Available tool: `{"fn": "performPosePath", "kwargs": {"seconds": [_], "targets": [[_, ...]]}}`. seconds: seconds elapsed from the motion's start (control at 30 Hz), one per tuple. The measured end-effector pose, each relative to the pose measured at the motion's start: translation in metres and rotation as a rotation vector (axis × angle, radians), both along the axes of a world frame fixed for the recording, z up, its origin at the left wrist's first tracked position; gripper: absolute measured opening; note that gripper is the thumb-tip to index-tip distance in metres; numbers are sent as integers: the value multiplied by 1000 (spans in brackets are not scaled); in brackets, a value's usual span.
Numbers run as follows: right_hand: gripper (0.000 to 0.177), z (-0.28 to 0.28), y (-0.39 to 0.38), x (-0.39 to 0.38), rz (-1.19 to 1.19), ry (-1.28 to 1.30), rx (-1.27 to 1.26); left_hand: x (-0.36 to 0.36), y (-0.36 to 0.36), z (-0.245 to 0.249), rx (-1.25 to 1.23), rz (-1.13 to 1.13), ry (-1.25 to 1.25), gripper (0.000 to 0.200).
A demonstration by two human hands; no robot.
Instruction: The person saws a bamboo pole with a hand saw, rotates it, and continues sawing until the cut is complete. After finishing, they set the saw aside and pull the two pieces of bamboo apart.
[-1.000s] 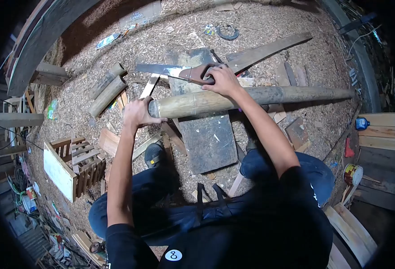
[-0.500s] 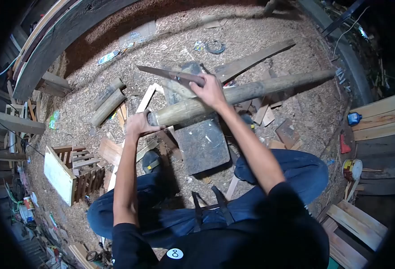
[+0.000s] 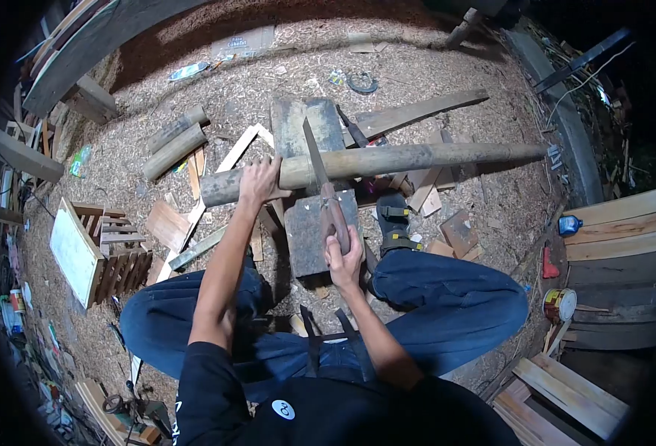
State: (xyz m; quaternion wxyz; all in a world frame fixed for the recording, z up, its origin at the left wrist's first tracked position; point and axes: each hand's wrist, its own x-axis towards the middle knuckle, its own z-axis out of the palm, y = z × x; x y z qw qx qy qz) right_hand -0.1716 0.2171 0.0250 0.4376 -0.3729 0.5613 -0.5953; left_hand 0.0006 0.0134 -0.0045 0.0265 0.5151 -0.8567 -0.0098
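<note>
A long bamboo pole lies crosswise over a worn wooden block between my knees. My left hand is wrapped over the pole near its left end. In my right hand is the wooden handle of a handsaw. The saw's blade points away from me and crosses the top of the pole, just right of my left hand. Two short bamboo pieces lie on the ground at the left.
A flat plank lies beyond the pole. Wood offcuts are scattered around the block. At the left stands a slatted wooden piece with a white panel. A can and a blue bottle are at the right.
My left hand has moved right along the pole, and more of the pole's left end shows. My right hand has come back toward me, turning the saw from pointing left to lying across the pole.
</note>
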Motion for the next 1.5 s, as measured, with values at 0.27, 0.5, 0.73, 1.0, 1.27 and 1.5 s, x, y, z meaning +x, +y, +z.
{"fn": "performPosePath", "kwargs": {"seconds": [0.27,0.5,0.73,1.0,1.27,1.5], "targets": [[27,13,-8,11,-67,319,25,-2,-27,8,168,34,73,101],[31,22,-28,24,-189,473,-2,-18,-19,9,36,-1,29,94],[21,43,-2,13,-35,297,189,-13,-48,7,177,-10,70,83],[19,82,-42,-11,-24,382,180,-18,-52,15,218,38,33,84],[26,125,-28,7,-34,358,175,-19,-26,30,78,-13,11,91],[24,162,-15,-4,-82,475,-19,-26,-13,11,12,50,94,94]]}}
